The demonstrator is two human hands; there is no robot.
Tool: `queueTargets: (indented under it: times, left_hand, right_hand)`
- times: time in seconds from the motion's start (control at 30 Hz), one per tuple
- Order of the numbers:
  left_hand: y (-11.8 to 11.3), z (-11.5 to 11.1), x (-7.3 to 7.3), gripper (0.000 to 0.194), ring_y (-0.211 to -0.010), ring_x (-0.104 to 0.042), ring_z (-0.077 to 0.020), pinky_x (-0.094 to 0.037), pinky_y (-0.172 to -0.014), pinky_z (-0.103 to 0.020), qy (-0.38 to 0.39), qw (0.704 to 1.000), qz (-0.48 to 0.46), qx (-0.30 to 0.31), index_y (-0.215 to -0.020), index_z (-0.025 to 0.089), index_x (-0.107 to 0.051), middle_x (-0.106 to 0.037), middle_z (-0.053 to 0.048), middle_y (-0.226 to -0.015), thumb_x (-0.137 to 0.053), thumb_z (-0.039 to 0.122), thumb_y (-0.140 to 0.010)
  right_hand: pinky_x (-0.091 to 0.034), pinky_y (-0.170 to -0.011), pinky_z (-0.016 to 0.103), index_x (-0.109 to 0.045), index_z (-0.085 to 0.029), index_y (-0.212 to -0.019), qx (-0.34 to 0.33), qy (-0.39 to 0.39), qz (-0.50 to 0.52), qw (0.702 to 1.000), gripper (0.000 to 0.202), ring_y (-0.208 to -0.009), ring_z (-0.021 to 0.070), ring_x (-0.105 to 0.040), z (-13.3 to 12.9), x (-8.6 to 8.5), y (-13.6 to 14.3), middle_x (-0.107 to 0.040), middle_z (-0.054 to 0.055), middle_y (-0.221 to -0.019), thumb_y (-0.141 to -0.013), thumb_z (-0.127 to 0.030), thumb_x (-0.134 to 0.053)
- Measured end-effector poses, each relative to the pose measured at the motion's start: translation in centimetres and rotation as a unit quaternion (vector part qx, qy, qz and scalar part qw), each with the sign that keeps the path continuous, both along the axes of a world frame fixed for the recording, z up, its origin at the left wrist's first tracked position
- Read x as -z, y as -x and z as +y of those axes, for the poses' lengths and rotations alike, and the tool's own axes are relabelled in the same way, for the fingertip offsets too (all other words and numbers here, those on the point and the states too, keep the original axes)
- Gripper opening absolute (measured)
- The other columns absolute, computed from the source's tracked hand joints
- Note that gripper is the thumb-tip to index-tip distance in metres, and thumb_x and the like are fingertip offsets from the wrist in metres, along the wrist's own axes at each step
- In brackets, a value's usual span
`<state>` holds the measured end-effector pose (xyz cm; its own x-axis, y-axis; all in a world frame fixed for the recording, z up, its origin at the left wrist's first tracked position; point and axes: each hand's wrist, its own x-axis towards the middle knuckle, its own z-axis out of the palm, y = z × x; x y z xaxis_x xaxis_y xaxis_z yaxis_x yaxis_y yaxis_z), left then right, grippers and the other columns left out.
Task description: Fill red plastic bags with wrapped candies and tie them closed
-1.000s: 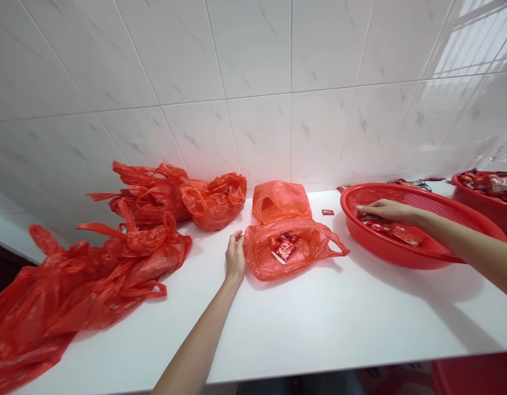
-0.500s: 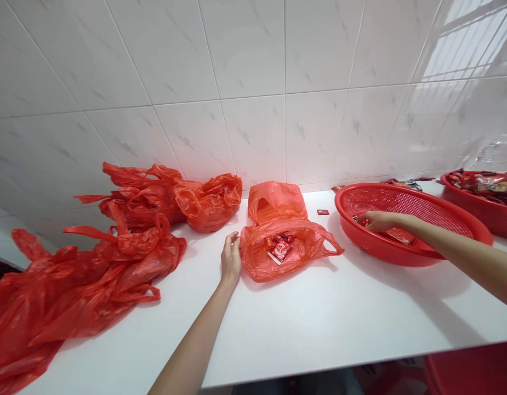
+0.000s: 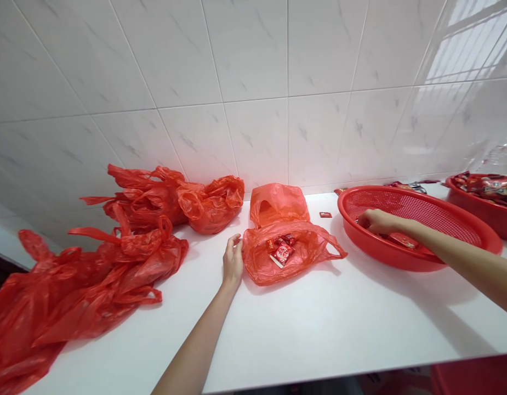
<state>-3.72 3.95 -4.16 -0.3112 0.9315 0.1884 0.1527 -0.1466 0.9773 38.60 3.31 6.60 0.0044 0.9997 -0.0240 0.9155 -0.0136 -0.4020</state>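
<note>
My left hand [image 3: 233, 262] is at the left edge of an open red plastic bag [image 3: 261, 272], its fingers curled against the bag's rim. Several small red snack packets [image 3: 283, 253] lie inside the bag. My right hand [image 3: 377, 221] reaches down into a red plastic basket [image 3: 417, 263] with perforated walls. Its fingers are bent together around a small packet that is mostly hidden by the hand. Another red packet [image 3: 403, 240] lies in the basket under my right wrist.
Filled red plastic bags [image 3: 113, 274] cover the table's left side, with more bags [image 3: 214, 203] by the tiled wall. A flat red bag [image 3: 278, 200] lies behind the open one. One small packet [image 3: 325, 214] lies on the table. A red tub [image 3: 479, 200] of packets stands far right.
My right hand has shifted slightly within the basket, its fingers drawn in closer together. The view has turned a little, and my left hand stays at the bag's edge.
</note>
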Motion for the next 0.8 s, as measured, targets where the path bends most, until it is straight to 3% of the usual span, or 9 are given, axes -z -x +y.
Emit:
queueTargets:
  times: [0.17,0.33,0.43,0.53,0.6,0.67,0.8]
  left_hand:
    - [-0.1,0.1,-0.1,0.027,-0.110,-0.062,-0.0227,-0.046,-0.101,-0.036,0.005,1.000,-0.007,-0.001,-0.107,0.024,-0.064,-0.069,-0.006,-0.114,-0.054,0.037,-0.085]
    - [0.0,0.1,-0.2,0.027,-0.112,-0.062,-0.0232,-0.045,-0.102,-0.037,0.002,1.000,0.000,0.001,-0.107,0.024,-0.064,-0.069,-0.006,-0.115,-0.053,0.036,-0.086]
    - [0.1,0.1,0.0,0.026,-0.111,-0.062,-0.0232,-0.046,-0.101,-0.036,-0.003,1.000,0.000,0.001,-0.107,0.024,-0.064,-0.069,-0.006,-0.114,-0.054,0.036,-0.086]
    - [0.0,0.2,0.2,0.026,-0.111,-0.062,-0.0227,-0.047,-0.100,-0.035,-0.014,1.000,0.001,0.000,-0.106,0.024,-0.064,-0.069,-0.006,-0.113,-0.054,0.037,-0.086]
    - [0.0,0.2,0.2,0.026,-0.110,-0.062,-0.0224,-0.047,-0.100,-0.035,-0.013,1.000,-0.003,0.001,-0.106,0.024,-0.064,-0.069,-0.005,-0.114,-0.054,0.036,-0.086]
    - [-0.1,0.2,0.2,0.026,-0.110,-0.062,-0.0222,-0.047,-0.100,-0.035,-0.009,1.000,-0.009,0.003,-0.107,0.024,-0.064,-0.069,-0.006,-0.115,-0.053,0.036,-0.086]
    - [-0.1,0.1,0.1,0.026,-0.109,-0.063,-0.0220,-0.046,-0.100,-0.035,-0.004,1.000,-0.005,-0.002,-0.107,0.024,-0.064,-0.070,-0.005,-0.115,-0.054,0.036,-0.086]
  right_hand:
    - [-0.045,-0.059,0.026,-0.061,-0.020,-0.057,-0.024,0.019,0.007,1.000,0.013,-0.062,0.0180,-0.063,0.1,-1.4,-0.9,-0.067,0.002,-0.061,-0.066,-0.017,-0.070]
    - [-0.048,-0.056,0.027,-0.053,-0.021,-0.062,0.016,0.004,0.112,0.994,0.023,-0.059,0.0173,-0.061,0.0,-1.6,-0.9,-0.064,0.002,-0.058,-0.076,-0.030,-0.069]
    - [-0.049,-0.049,0.025,-0.050,-0.022,-0.069,0.082,-0.029,0.214,0.973,0.026,-0.055,0.0159,-0.061,0.0,-1.9,-0.5,-0.061,0.000,-0.059,-0.080,-0.035,-0.069]
    - [-0.048,-0.043,0.022,-0.053,-0.022,-0.075,0.129,-0.062,0.337,0.931,0.024,-0.052,0.0136,-0.058,-0.5,-2.9,0.6,-0.058,-0.001,-0.059,-0.082,-0.037,-0.071]
    - [-0.052,-0.046,0.022,-0.058,-0.021,-0.078,0.105,-0.050,0.420,0.900,0.022,-0.054,0.0130,-0.059,-1.2,-3.8,1.8,-0.060,0.001,-0.063,-0.080,-0.035,-0.074]
    - [-0.057,-0.056,0.025,-0.064,-0.020,-0.087,0.035,-0.021,0.482,0.875,0.024,-0.062,0.0148,-0.064,-2.2,-4.5,3.7,-0.067,0.004,-0.075,-0.075,-0.033,-0.080]
    - [-0.058,-0.065,0.031,-0.063,-0.019,-0.100,-0.075,-0.044,0.507,0.858,0.044,-0.069,0.0181,-0.068,-4.1,-4.2,8.8,-0.068,0.002,-0.075,-0.069,-0.040,-0.085]
